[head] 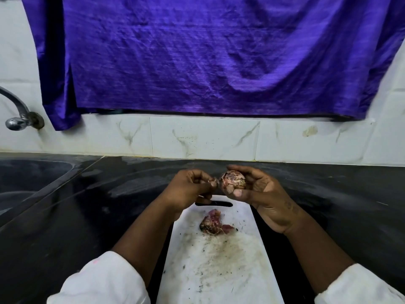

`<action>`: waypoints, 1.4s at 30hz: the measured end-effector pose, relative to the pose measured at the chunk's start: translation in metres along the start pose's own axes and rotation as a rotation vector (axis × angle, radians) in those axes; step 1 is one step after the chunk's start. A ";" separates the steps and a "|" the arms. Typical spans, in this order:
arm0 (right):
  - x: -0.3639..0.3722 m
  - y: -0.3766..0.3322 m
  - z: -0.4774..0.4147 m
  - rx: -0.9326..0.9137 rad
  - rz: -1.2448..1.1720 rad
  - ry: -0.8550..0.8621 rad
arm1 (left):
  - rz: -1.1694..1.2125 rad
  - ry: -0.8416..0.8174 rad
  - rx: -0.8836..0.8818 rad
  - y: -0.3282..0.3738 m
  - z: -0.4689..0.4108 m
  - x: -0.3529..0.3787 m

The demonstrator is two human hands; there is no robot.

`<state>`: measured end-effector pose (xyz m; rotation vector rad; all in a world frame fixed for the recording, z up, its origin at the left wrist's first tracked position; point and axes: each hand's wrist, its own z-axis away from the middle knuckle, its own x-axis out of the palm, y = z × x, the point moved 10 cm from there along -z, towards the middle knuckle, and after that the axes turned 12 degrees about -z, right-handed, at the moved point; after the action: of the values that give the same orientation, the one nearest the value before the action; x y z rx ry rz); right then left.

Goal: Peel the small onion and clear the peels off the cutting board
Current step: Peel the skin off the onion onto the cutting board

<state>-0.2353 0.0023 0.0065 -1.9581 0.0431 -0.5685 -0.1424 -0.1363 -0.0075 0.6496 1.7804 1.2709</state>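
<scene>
My right hand (260, 189) holds the small onion (231, 182) above the far end of the white cutting board (219, 270); the onion is pinkish with patches of dry skin. My left hand (188, 187) pinches a strip of peel (213, 182) at the onion's left side. A heap of reddish-brown peels (213, 223) lies on the board below my hands. Dark crumbs and dirt are scattered over the board's middle.
The board lies on a black stone counter (109, 205). A sink (28, 178) is sunk into the counter at the left, with a metal tap (19, 119) on the tiled wall above it. A purple cloth (219, 55) hangs over the wall behind.
</scene>
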 end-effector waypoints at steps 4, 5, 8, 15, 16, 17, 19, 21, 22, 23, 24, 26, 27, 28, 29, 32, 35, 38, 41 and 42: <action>-0.003 0.004 0.001 0.026 0.020 0.007 | -0.323 -0.345 -0.004 -0.007 0.010 0.023; -0.003 0.006 0.001 0.032 0.029 0.007 | -0.363 -0.398 0.005 -0.008 0.012 0.027; 0.000 0.009 0.003 0.067 0.047 -0.004 | -0.423 -0.413 0.057 -0.002 0.013 0.029; -0.009 0.007 0.002 0.066 0.045 0.095 | -0.316 -0.130 0.264 0.023 0.006 0.011; -0.009 0.007 0.002 0.064 0.056 0.105 | -0.291 -0.082 0.291 0.028 0.006 0.008; -0.009 0.008 0.002 0.062 0.063 0.109 | -0.276 -0.047 0.332 0.033 0.007 0.006; -0.007 0.009 0.002 0.063 0.063 0.105 | -0.275 -0.009 0.431 0.045 0.011 0.007; -0.007 0.009 0.002 0.062 0.070 0.106 | -0.285 0.027 0.501 0.053 0.014 0.006; -0.008 0.008 0.002 0.059 0.076 0.117 | -0.278 0.050 0.514 0.054 0.014 0.005; -0.009 0.008 0.002 0.056 0.080 0.131 | -0.269 0.075 0.517 0.053 0.014 0.003; -0.010 0.008 0.002 0.054 0.080 0.143 | -0.259 0.092 0.514 0.053 0.014 0.002; -0.011 0.007 0.002 0.049 0.088 0.155 | -0.255 0.107 0.517 0.054 0.013 0.000; -0.011 0.007 0.002 0.045 0.098 0.159 | -0.259 0.108 0.522 0.054 0.013 0.000; -0.012 0.006 0.002 0.043 0.108 0.163 | -0.262 0.106 0.524 0.055 0.014 0.000; -0.012 0.006 0.002 0.041 0.114 0.167 | -0.260 0.103 0.529 0.056 0.014 0.000; -0.012 0.006 0.003 0.045 0.100 0.167 | -0.232 0.084 0.525 0.057 0.015 0.001; -0.012 0.004 0.002 0.053 0.055 0.176 | -0.181 0.058 0.492 0.053 0.013 0.001; -0.013 0.003 0.002 0.052 0.003 0.204 | -0.147 0.020 0.476 0.051 0.011 0.002; -0.014 0.002 0.002 0.052 -0.021 0.217 | -0.193 -0.019 0.469 0.048 0.010 0.004; -0.014 0.002 0.002 0.052 -0.031 0.220 | -0.219 -0.042 0.458 0.046 0.010 0.006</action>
<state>-0.2469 0.0069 -0.0013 -1.8418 0.1345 -0.7966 -0.1396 -0.1107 0.0320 0.7001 2.0620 0.7011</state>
